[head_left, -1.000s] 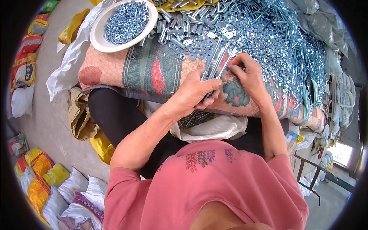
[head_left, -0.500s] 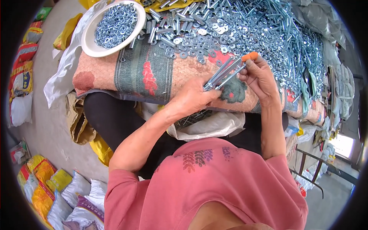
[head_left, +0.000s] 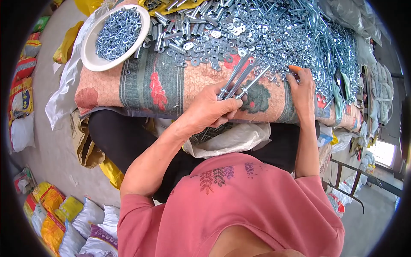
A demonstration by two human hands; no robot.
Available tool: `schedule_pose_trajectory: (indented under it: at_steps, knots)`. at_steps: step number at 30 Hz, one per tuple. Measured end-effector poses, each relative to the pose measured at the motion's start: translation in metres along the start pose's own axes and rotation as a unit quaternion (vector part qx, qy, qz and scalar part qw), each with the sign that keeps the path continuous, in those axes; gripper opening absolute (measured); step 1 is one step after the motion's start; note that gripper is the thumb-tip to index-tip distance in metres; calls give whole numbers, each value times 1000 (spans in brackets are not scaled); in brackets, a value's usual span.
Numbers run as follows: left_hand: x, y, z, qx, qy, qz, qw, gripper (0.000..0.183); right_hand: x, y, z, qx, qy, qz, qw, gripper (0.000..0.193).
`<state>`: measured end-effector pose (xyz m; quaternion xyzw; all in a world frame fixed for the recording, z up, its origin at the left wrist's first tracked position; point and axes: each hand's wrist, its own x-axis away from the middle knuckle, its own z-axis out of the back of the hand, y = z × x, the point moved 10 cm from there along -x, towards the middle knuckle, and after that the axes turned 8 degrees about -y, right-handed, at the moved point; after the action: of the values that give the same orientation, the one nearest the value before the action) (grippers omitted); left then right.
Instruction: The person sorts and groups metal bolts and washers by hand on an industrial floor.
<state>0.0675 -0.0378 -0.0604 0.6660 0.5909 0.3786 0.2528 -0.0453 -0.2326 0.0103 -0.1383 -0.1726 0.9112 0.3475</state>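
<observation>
Clutching rods (head_left: 242, 79) jutting past closed L fingers (head_left: 231, 105); R fingers (head_left: 293, 80) nr washers (head_left: 266, 56), grip unclear.

Lower-left heap: white sacks (head_left: 87, 217), an orange sack (head_left: 53, 229) and a yellow-green sack (head_left: 69, 209) lie crowded together on the grey floor (head_left: 55, 162).
Left rim: red-and-yellow bags (head_left: 24, 73) form a row.
Brown paper bag (head_left: 87, 143): creased, just beside a yellow bag (head_left: 112, 172).
White plastic sheet (head_left: 65, 96): a long, crumpled strip.
Dark metal frame (head_left: 359, 173): straight bars, one curved end, at lower right.
Bright window (head_left: 382, 152): near the right rim.
Translucent plastic (head_left: 353, 17): bunched at upper right.
</observation>
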Motion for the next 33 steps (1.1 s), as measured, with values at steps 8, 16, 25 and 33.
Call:
schedule_pose_trajectory:
  at_steps: [8,16,25,33]
  knots:
    - [0,-5,-4,20,-13,18,1000,29,2,-3,19,124,61,64,988,16]
    - [-1,-10,-7,36,-15,28,999,28,-1,16,7,148,29,48,987,14]
    - [-3,-9,-6,61,-25,13,998,28,-11,19,7,207,19,71,976,10]
    - [-2,-16,-8,51,-34,47,997,28,-15,0,4,227,15,134,965,9]
